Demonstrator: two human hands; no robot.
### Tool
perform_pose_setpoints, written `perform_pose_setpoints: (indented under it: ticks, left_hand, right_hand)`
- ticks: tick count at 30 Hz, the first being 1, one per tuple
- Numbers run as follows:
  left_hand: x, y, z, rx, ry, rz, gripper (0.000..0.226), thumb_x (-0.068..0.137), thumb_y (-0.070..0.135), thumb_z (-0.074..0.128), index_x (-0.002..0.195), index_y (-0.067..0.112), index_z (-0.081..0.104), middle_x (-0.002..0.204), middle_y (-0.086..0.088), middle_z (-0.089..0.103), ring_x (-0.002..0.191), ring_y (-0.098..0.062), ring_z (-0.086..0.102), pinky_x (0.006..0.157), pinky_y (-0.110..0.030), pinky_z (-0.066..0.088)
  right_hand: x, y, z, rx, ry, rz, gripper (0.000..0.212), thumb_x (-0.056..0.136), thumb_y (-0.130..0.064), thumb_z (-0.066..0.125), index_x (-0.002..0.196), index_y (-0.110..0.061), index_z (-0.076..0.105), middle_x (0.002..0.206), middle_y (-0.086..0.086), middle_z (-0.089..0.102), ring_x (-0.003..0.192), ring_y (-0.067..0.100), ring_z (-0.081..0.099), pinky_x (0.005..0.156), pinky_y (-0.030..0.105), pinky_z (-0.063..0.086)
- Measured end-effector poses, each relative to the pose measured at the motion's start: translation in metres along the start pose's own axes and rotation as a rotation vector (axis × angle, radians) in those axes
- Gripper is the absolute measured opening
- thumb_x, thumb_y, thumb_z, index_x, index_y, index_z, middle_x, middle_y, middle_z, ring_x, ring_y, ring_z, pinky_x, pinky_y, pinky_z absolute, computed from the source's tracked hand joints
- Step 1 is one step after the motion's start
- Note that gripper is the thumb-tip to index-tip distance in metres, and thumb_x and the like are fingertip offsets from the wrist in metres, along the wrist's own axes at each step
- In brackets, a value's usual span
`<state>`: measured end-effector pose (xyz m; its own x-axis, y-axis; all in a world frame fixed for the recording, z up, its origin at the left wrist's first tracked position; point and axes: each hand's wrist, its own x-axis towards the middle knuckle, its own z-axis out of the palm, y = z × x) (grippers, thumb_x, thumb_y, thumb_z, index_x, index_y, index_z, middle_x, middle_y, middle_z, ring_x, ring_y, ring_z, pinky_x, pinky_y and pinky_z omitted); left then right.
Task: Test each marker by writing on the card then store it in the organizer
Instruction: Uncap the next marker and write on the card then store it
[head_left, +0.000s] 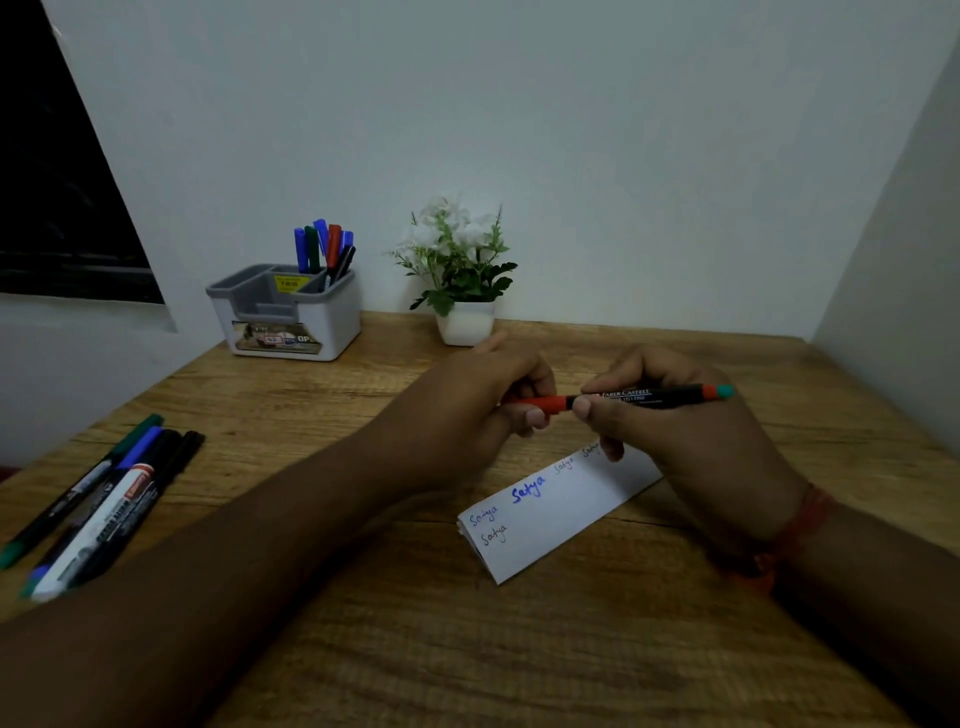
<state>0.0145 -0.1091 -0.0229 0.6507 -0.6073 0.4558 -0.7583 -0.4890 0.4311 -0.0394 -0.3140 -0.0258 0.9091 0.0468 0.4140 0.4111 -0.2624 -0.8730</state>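
Both hands hold one marker (649, 397) level above the table: a black barrel with an orange-red cap and a teal end. My left hand (483, 400) grips the cap end. My right hand (670, 431) pinches the barrel just right of the cap. Below them lies the white card (561, 519), with the same word written on it several times in blue and dark ink. The white and grey organizer (311, 322) stands at the back left, with several markers (324, 249) upright in its rear compartment.
Several loose markers (104, 499) lie in a bunch near the table's left edge. A small potted plant (462, 291) stands against the back wall, right of the organizer. A wall closes the right side. A dark window is at the far left.
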Motion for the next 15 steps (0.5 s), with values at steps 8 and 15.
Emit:
perform_pose_setpoints:
  ticks: [8,15]
  left_hand:
    - [0.003,0.001,0.005,-0.053,-0.032,-0.068,0.012,0.093,0.014,0.064,0.101,0.022,0.062,0.086,0.009,0.069,0.082,0.0,0.065,0.078,-0.03,0.052]
    - [-0.004,-0.01,-0.021,0.176,-0.031,-0.198,0.046,0.1,0.044,0.049,0.143,0.03,0.042,0.138,0.012,0.051,0.124,0.004,0.033,0.119,-0.052,0.018]
  right_hand:
    - [0.003,0.004,0.003,0.006,0.016,0.072,0.007,0.089,-0.015,0.074,0.091,-0.009,0.071,0.068,0.007,0.068,0.061,0.016,0.064,0.06,0.023,0.055]
    - [0.013,-0.008,0.011,0.172,0.127,0.141,0.025,0.098,-0.031,0.053,0.102,-0.007,0.059,0.1,0.014,0.074,0.089,0.023,0.076,0.072,0.037,0.064]
